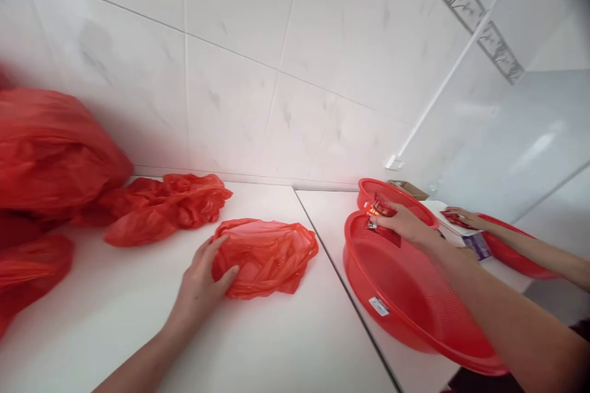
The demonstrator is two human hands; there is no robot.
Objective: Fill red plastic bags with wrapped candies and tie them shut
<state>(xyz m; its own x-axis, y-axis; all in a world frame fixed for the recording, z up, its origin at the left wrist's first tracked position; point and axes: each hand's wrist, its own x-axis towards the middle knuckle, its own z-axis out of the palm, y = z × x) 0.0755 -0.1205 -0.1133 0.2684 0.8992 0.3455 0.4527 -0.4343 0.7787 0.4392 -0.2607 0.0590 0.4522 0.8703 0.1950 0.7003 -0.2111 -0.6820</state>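
A red bag (271, 258) is laid open on the white bench (258, 350), with its mouth turned up. Its long side is run from left to right, about in line with the wall (230, 73). Its left end is touched by the left hand (203, 276), whose thumb and fingers are held apart.

Small red packs (381, 209) are held in the right hand (408, 221), with its fingers closed on them. The packs are held over the far left rim of the big red basket (396, 270), and the lower pack is tipped down to the right. A white label (378, 306) is stuck on the basket's side.

Another red basket (369, 184) is set just behind. At the far left, a big red bundle (59, 147) is seen, with crumpled bags (184, 202) beside it. On the right, a red pack (456, 216) is touched by another person's hand (470, 219), near a purple box (479, 247).
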